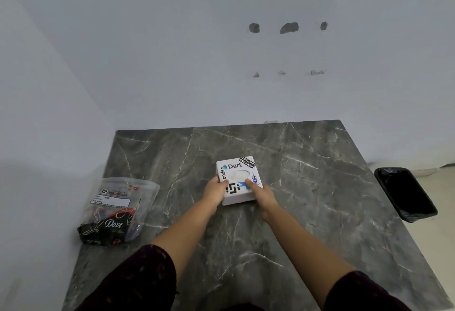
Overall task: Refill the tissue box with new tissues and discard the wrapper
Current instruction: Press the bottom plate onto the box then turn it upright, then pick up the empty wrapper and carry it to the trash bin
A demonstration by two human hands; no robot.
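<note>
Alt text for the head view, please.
Both hands, left hand and right hand, grip a white stickered tissue box on a dark marble table. A plastic bag lies left; a black bin stands right.

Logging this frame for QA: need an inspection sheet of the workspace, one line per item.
Surface: dark grey marble table, white veins, against the wall.
Job's things: white stickered tissue box near table centre, flat, oval top opening showing something pale; no wrapper or tissue pack clearly seen.
Clutter: clear bag with Dove packaging inside, at the table's left edge.
Grippers: left hand and right hand grip the box's near corners.
Cables: nothing seen.
Surroundings: plain wall with chipped holes; black-lined bin on the floor, right.
</note>
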